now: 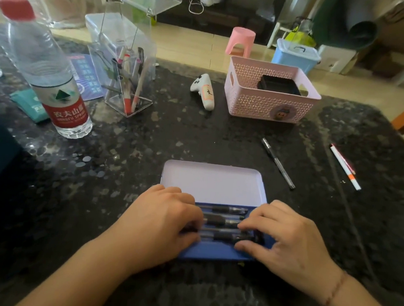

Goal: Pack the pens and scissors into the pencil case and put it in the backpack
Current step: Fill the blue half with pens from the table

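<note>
A blue tin pencil case point(216, 254) lies open in front of me, its pale lid point(212, 182) flat on the table behind it. Several dark pens point(222, 221) lie side by side inside. My left hand point(166, 219) rests on the case's left end with its fingers on the pens. My right hand point(283, 236) covers the right end, fingertips touching the pens. A black pen point(278, 163) and a white and orange pen point(345, 167) lie loose on the table to the right. No scissors or backpack can be made out.
A pink basket point(268, 102) holding a black box stands at the back right. A white game controller point(203, 91) lies left of it. A clear pen holder point(127, 82), a water bottle point(49, 77) and a teal packet point(31, 105) sit at the left.
</note>
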The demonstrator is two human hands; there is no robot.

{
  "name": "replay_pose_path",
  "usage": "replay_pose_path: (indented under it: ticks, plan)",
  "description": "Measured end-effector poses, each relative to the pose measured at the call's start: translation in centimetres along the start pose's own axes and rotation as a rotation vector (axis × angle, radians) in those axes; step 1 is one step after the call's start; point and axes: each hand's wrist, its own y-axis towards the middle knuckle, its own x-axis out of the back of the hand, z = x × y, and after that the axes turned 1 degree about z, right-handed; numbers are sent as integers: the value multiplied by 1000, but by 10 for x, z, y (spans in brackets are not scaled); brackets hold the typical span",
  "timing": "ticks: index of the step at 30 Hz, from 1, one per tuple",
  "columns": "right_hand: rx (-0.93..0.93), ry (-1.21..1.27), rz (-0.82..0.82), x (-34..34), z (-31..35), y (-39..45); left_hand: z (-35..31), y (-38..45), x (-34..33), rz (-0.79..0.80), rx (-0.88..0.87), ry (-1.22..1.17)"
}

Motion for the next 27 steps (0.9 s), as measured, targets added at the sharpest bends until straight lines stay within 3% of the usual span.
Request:
replay_pose_path:
  ticks: [2,4,6,9,13,15,17,20,24,27]
  plan:
    - [-151,123,-127,7,-16,10,1,0,-1,3,8,-1]
    - [-433,108,-297,8,-46,29,0,0,0,-21,19,-18]
    - [-707,-89,-254,2,-75,43,-1,1,1,-52,46,-73]
    - [-824,-222,-166,-8,-99,49,-2,1,5,-160,109,-157]
    - [-804,-227,-306,-5,-94,39,2,-3,5,-323,189,-178]
    - [-595,-43,-425,4,-73,27,2,-4,7,-405,206,-255]
    - [-351,68,-369,13,-40,14,0,-4,12,-435,159,-316]
    - [-163,144,-187,13,-2,0,0,-2,12,-399,-12,-187]
    - [-142,262,-146,-1,7,-10,4,-7,6,-256,-147,-118]
    - [-163,187,-118,-5,9,-16,2,-14,9,-112,-177,-132]
